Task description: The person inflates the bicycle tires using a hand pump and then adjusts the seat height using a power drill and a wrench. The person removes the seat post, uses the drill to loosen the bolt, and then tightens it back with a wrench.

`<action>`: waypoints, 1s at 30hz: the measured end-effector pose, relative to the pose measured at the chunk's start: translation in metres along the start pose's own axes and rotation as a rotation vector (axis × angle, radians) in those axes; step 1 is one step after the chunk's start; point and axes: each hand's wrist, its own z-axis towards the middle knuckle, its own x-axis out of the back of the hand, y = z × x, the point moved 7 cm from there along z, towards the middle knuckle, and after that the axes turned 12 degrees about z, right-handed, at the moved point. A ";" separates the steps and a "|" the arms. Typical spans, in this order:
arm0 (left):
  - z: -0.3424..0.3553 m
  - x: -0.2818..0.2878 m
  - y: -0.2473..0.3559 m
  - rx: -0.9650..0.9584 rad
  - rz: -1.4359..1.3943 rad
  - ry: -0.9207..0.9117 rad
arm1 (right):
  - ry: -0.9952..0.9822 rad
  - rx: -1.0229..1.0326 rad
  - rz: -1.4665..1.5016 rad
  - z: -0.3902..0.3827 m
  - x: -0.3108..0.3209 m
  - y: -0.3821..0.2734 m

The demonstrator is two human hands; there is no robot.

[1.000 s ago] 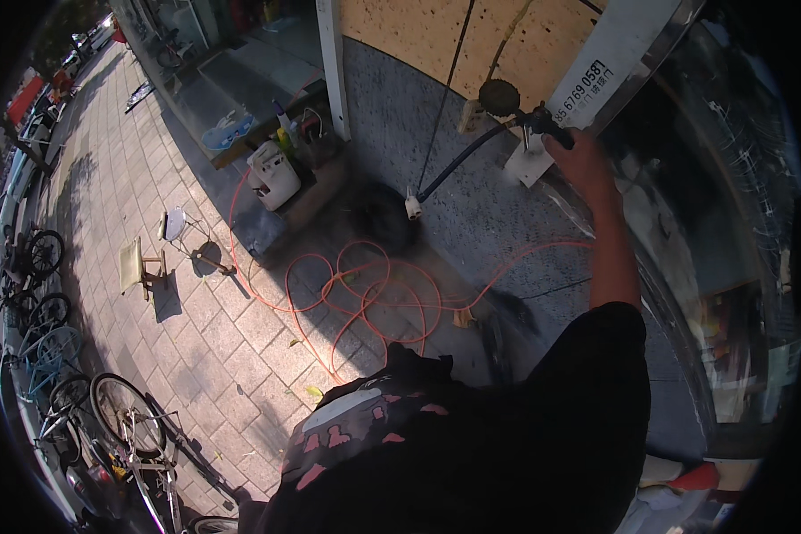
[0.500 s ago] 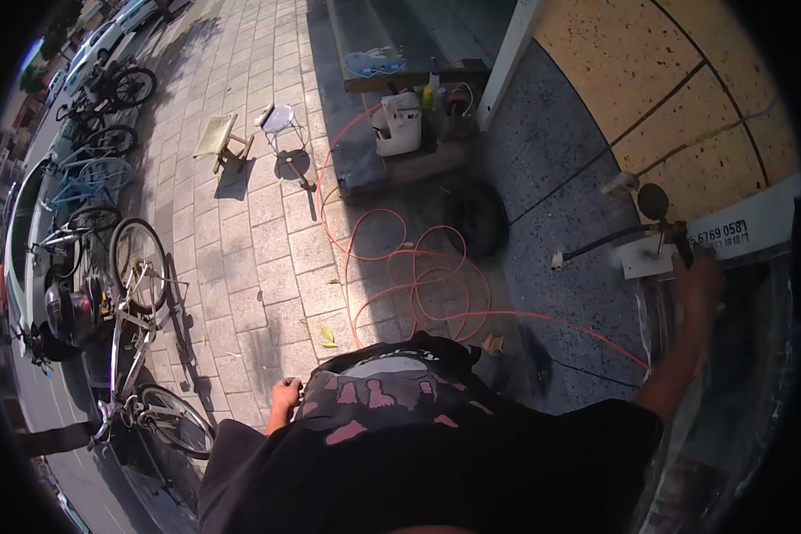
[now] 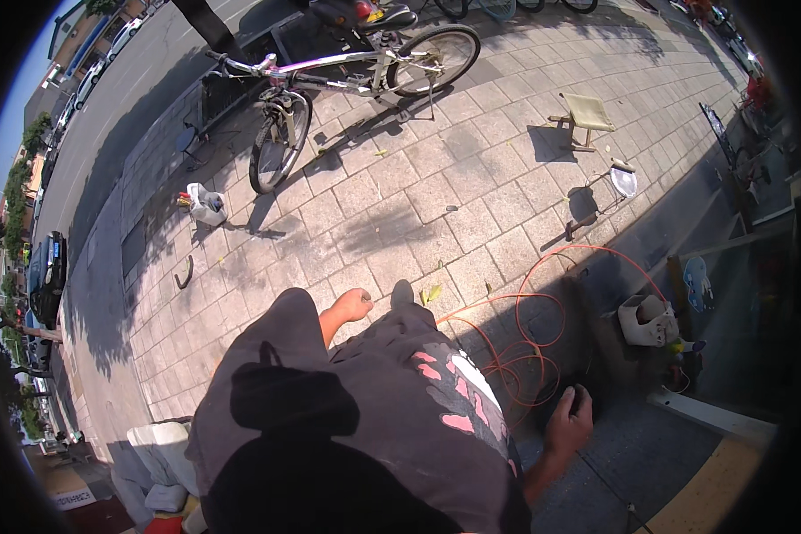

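My left hand (image 3: 353,304) is closed in a loose fist in front of my left thigh, above the paving. Whatever its fingers hold, if anything, is hidden or too small to make out. My right hand (image 3: 569,429) hangs at my right side over the shaded ground. Its fingers are loosely curled, with a gap between thumb and fingers and nothing seen in it. Beyond that hand, an orange air hose (image 3: 543,343) lies in loose loops. The dark shoe (image 3: 403,292) on one of my feet shows ahead on the pavement.
A white bicycle (image 3: 347,82) stands at the far side. A folding stool (image 3: 587,112) and a small round stool (image 3: 624,182) are at far right. A cut white container (image 3: 647,320) sits near the doorway; another white container (image 3: 206,204) with tools stands left.
My view and body have turned left, toward the street. The gauge-fitted air tool that my right hand held is out of it, and that hand has come down beside me. My left hand stays closed.
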 end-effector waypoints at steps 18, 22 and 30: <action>0.142 0.151 -0.139 0.406 -0.782 0.380 | -0.430 0.535 -0.167 0.180 -0.288 -0.243; 0.109 0.092 -0.136 0.595 -0.797 0.322 | -0.600 0.548 -0.170 0.232 -0.365 -0.283; 0.020 0.055 -0.070 1.038 -0.912 0.151 | -0.792 0.488 -0.107 0.354 -0.484 -0.335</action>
